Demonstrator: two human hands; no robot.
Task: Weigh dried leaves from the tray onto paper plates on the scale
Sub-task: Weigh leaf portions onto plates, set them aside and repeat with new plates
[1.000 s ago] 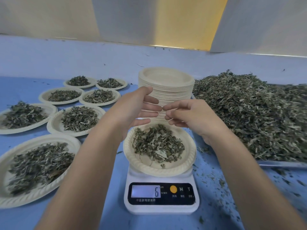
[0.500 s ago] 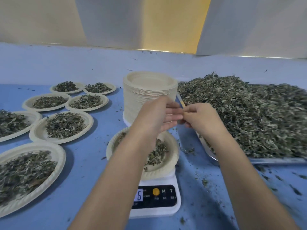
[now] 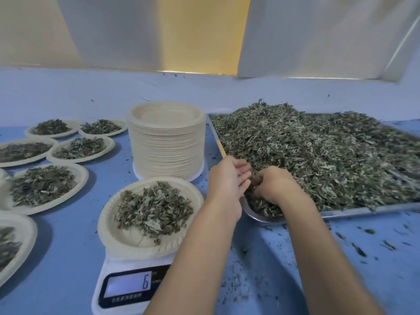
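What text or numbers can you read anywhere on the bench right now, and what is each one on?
"6": on the lit display of the scale.
Row of small print under the display: too blurred to read.
Tiny marks just right of the display: too small to read.
Paper plates and tray: no text visible.

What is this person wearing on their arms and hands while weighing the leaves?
Nothing that shows. The left hand and right hand are bare, with no gloves. The left forearm and right forearm are uncovered to the frame's edge: no sleeves, watch or bracelet. No rings show, though the right fingertips are hidden among the loose dried green leaves.
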